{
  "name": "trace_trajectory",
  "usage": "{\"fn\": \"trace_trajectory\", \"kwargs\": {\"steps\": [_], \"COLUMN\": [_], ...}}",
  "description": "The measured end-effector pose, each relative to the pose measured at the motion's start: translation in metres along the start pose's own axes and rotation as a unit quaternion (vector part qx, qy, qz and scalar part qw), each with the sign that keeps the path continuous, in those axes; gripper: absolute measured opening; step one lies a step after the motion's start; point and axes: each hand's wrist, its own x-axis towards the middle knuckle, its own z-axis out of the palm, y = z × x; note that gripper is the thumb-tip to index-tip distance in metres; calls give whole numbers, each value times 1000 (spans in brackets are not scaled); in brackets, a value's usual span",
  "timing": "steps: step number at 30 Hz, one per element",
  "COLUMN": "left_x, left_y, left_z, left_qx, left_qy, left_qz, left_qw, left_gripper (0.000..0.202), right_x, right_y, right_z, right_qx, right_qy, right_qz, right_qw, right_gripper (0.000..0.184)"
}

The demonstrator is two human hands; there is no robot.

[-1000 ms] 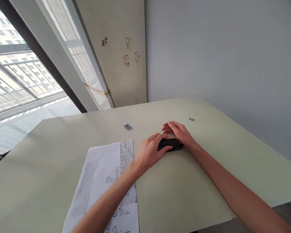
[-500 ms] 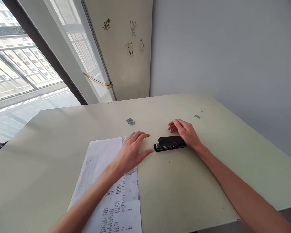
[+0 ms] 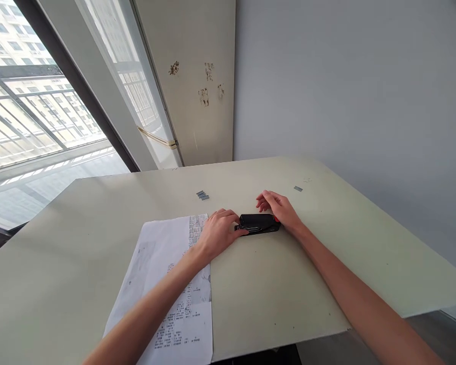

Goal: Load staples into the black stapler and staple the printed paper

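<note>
Nearest us, printed paper lay at eight o'clock from the black stapler on the desk. Our left hand, partly open, had thumb and fingers astride the stapler's nine-o'clock end; we couldn't tell whether they gripped. Our right hand, half-open and seemingly empty, sat just beside it at two. Beyond lay small grey strips toward ten, another strip toward one.
</note>
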Motion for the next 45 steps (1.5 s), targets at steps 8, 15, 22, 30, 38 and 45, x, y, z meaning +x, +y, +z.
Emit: {"fn": "trace_trajectory", "kwargs": {"steps": [8, 15, 22, 30, 38, 45], "left_x": [-22, -43, -28, 14, 3, -13], "left_y": [-15, -37, -88, -116, -94, -48], "left_z": [-10, -40, -57, -37, -30, -36], "left_qx": [-3, -11, 76, 120, 74, -221], "left_qy": [28, 7, 117, 119, 97, 77], "left_qz": [-20, 0, -111, -98, -48, -124], "left_qw": [999, 1000, 984, 981, 991, 964], "left_gripper": [26, 37, 35, 24, 27, 24], "right_x": [-8, -8, -7, -5, -4, -5], "right_y": [-9, -12, -8, -6, -8, -11], "right_z": [0, -2, -2, -1, -2, -3], "right_qx": [-11, -23, -29, -48, -46, -47], "right_qy": [-84, -119, -128, -128, -137, -137], "right_qz": [33, 43, 42, 38, 38, 42], "right_qw": [996, 992, 990, 990, 989, 989], "right_gripper": [56, 55, 54, 54, 50, 49]}}
